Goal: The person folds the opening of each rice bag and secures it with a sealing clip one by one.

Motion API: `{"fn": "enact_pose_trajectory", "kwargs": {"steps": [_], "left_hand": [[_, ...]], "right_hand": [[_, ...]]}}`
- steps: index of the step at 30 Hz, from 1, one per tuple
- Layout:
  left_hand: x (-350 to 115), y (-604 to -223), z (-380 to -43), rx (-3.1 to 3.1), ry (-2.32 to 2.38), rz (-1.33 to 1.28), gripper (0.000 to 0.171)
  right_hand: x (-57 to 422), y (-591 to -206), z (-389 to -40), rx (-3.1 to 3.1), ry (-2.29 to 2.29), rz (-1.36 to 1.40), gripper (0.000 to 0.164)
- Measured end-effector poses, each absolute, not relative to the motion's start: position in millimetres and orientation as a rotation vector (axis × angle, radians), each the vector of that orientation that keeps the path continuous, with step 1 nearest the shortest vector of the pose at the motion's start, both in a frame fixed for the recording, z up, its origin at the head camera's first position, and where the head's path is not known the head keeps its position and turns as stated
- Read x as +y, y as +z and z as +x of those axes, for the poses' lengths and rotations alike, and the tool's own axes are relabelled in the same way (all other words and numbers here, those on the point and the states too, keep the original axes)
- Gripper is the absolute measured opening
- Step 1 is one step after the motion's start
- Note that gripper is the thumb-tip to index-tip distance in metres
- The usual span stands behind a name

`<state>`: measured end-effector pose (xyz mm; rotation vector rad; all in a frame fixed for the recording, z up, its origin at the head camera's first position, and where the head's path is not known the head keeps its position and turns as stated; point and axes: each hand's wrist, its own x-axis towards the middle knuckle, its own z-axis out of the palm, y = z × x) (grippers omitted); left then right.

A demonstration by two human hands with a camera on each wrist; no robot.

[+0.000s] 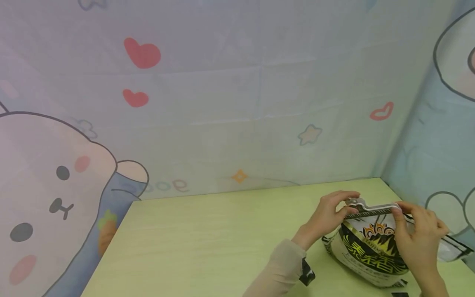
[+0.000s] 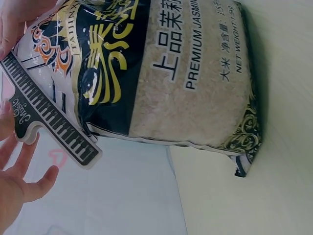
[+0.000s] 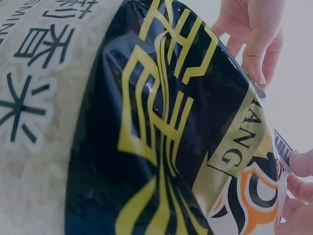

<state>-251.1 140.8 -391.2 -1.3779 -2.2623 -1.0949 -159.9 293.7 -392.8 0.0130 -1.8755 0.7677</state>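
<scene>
A rice bag (image 1: 375,255) with a black band and yellow lettering stands on the right of the table. A piano-keyboard bag clip (image 2: 49,107), dark with a pale rim and the word Music, lies along its upper part. My left hand (image 1: 328,212) pinches the clip's left end between thumb and fingers. At the other end, my right hand (image 1: 419,231) pinches the clip, thumb in front. In the right wrist view, the left hand (image 3: 254,39) shows beyond the bag and the right hand (image 3: 301,191) at the right edge. The clip's back is hidden.
The pale yellow-green table (image 1: 178,243) extends to the left. Behind it hangs a printed cloth (image 1: 222,103) with hearts and a cartoon animal, and another cloth (image 1: 426,144) closes the right side. White plastic (image 1: 454,249) with a dark edge juts out past the right hand.
</scene>
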Motion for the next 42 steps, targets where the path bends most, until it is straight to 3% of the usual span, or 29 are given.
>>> {"fn": "enact_pose_trajectory", "kwargs": {"steps": [7,20,42], "left_hand": [[131,-407,-256,-2.396,-1.156,-1.307,0.053],[130,-431,-263,-2.480,-1.139,-1.241,0.030],[143,-436,-258,-2.414,-1.027,-1.141,0.021]], "right_hand": [[293,-393,-159,-1.887,0.779,-0.010,0.028],[290,-392,-162,-1.896,0.741,-0.057,0.031],[291,-394,-170,-1.802,0.725,-0.024,0.035]]}}
